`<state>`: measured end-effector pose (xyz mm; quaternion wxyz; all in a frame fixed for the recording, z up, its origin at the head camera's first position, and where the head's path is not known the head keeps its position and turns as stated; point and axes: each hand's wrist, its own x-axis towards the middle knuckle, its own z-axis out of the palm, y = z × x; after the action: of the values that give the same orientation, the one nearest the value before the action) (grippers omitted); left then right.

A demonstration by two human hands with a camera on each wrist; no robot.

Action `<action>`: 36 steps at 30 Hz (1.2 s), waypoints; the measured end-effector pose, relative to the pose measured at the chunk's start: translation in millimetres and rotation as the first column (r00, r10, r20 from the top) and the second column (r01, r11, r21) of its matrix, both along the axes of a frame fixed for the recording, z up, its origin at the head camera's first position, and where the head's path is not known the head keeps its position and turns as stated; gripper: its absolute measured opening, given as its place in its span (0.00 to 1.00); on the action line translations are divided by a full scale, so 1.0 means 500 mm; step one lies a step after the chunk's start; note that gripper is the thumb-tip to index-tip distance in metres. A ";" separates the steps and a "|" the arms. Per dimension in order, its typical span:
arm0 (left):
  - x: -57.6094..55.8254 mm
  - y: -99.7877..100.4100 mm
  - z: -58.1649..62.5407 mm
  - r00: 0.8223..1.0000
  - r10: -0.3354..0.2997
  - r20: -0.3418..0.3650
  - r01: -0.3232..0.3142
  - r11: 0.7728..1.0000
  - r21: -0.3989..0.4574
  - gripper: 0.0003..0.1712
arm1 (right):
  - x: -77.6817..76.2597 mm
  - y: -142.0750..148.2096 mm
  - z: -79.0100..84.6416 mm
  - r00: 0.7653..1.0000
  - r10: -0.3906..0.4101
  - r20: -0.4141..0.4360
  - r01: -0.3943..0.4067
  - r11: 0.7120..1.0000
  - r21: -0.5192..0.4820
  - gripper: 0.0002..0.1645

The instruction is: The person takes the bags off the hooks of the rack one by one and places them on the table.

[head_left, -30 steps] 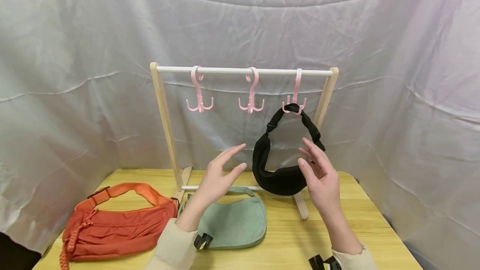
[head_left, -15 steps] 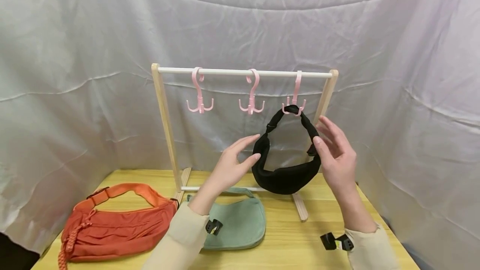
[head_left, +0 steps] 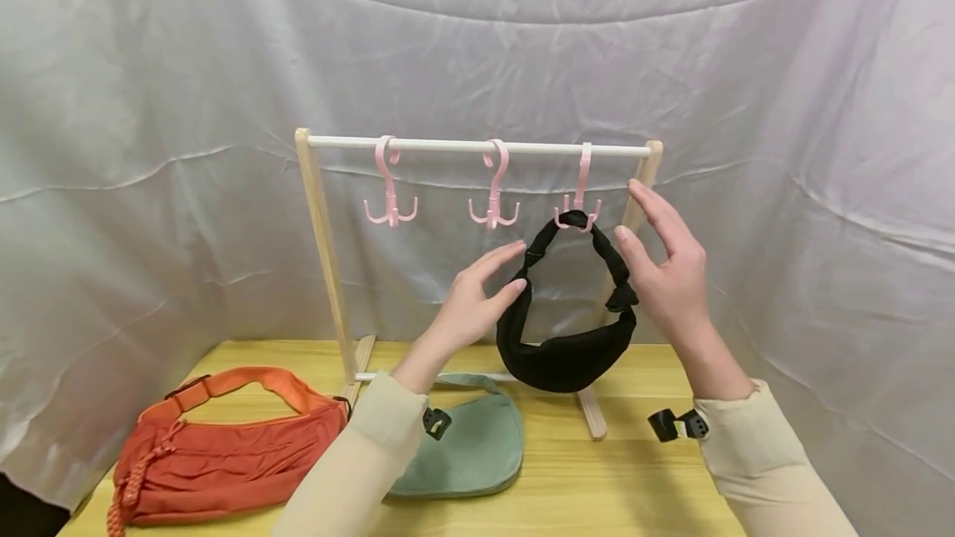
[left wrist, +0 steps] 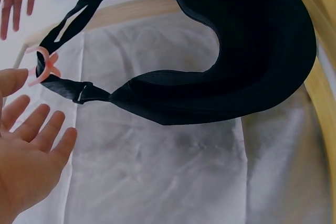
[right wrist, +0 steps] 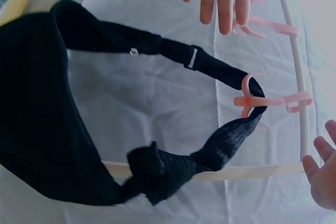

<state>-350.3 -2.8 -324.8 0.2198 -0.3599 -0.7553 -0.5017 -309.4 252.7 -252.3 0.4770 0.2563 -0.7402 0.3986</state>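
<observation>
A black shoulder bag [head_left: 570,363] hangs by its strap [right wrist: 220,72] from the right-hand pink hook [head_left: 582,181]. The strap has a knotted bunch [right wrist: 163,171] on one side and a slider buckle on the other. To the bag's left is my left hand [head_left: 477,297], fingers extended, fingertips right at the strap's edge in the head view. My right hand [head_left: 671,272] is raised at the strap's right, thumb and fingers spread with nothing between them. The left wrist view shows the left hand [left wrist: 31,166] apart from the strap, below the hook.
Two more pink hooks, a middle one [head_left: 494,189] and a left one [head_left: 390,189], hang from the rack's white rod [head_left: 448,144]. A red-orange bag [head_left: 231,454] and a green bag [head_left: 477,446] lie on the wooden table [head_left: 582,487]. Grey cloth [head_left: 477,40] surrounds it.
My right hand has moved up and to the right, from in front of the black bag to beside its strap. My left hand has risen and moved right. The bag stays on its hook.
</observation>
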 end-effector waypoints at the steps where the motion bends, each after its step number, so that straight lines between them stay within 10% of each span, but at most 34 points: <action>1: -0.004 0.003 0.001 1.000 0.003 -0.002 -0.003 1.000 0.006 0.29 | -0.006 0.000 0.006 1.000 -0.006 -0.009 0.007 1.000 0.021 0.31; 29: -0.076 0.098 0.043 0.992 0.068 0.111 -0.075 0.996 0.056 0.30 | -0.125 0.038 0.148 0.961 -0.059 -0.269 0.185 0.862 0.471 0.30; 36: -0.078 0.115 0.040 0.995 -0.020 0.103 0.008 0.994 0.108 0.28 | -0.133 0.052 0.142 0.967 -0.007 -0.256 0.142 0.846 0.514 0.28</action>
<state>-389.5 54.9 -304.7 0.1957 -0.3264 -0.7352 -0.5610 -376.0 278.6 -181.1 0.4907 0.3955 -0.7661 0.1261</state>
